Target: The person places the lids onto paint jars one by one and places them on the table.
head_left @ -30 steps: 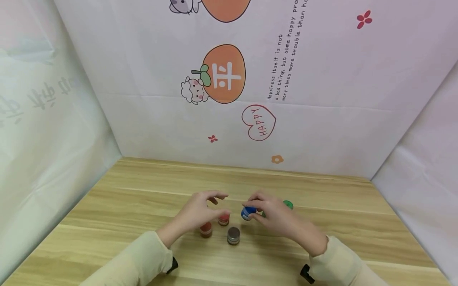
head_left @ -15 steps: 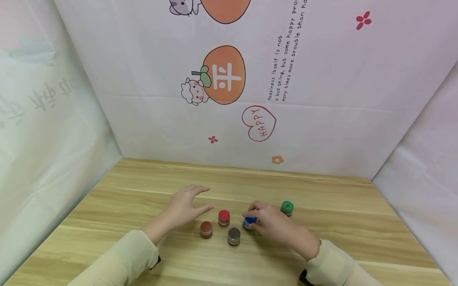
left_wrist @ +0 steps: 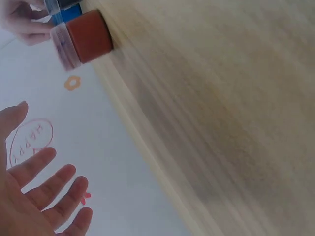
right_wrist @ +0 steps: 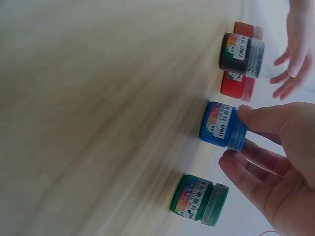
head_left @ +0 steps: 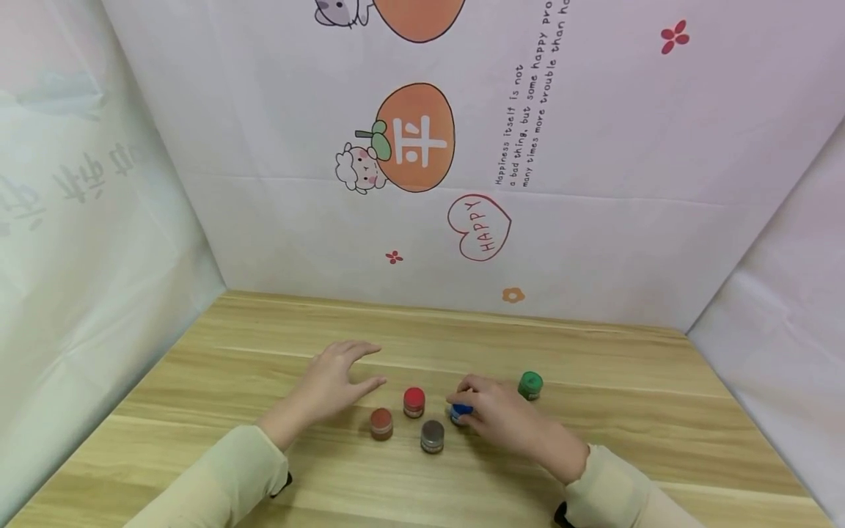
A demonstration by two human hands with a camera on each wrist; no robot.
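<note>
My right hand (head_left: 505,414) pinches the lid of a small blue paint jar (right_wrist: 219,124) between thumb and fingers. The jar stands upright on the table, its top partly covered by the hand in the head view. My left hand (head_left: 323,385) hovers with spread, relaxed fingers, holding nothing, left of a red-lidded paint jar (head_left: 414,402). A brown paint jar (head_left: 381,424) and a dark grey paint jar (head_left: 432,436) stand close by, nearer to me. Beyond my right hand is a green paint jar (head_left: 530,385). In the left wrist view the left palm (left_wrist: 24,206) faces the camera.
The wooden table (head_left: 264,330) meets a white printed cloth (head_left: 594,242) at the back, and similar cloth hangs at both sides. Labels show on the blue, grey and green jars in the right wrist view.
My left hand has drawn back leftward from the red jar. My right hand has lowered the blue jar from a tilted, raised position to upright on the table, uncovering the green jar.
</note>
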